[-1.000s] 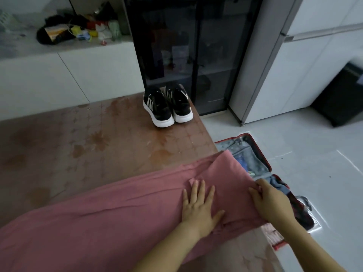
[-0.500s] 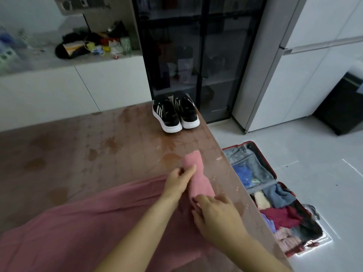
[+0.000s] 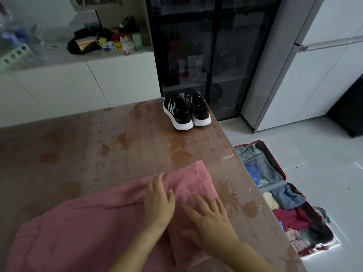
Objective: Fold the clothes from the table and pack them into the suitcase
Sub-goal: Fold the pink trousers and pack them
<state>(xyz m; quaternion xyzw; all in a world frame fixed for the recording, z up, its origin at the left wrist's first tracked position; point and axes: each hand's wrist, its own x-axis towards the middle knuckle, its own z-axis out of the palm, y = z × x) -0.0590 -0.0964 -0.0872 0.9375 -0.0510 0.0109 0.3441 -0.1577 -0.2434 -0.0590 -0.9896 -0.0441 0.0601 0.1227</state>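
Hands flat, fingers straight: left hand (image 3: pixel 159 201) and right hand (image 3: pixel 211 222) press the pink garment (image 3: pixel 78 222) on the desk (image 3: pixel 98 144) beside the suitcase (image 3: pixel 253 154) — its end, spread out 1 second ago, now folded over; more folds likely before packing.

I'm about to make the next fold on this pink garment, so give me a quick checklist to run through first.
1. Folded end of the pink garment lies flat: ok.
2. Fold pressed down by the right hand: ok.
3. Fold's edge under the left hand: ok.
4. Unfolded part smooth: not ok, wrinkled.
5. The shoes stand clear of the cloth: ok.
6. Room left in the open suitcase: cannot tell.
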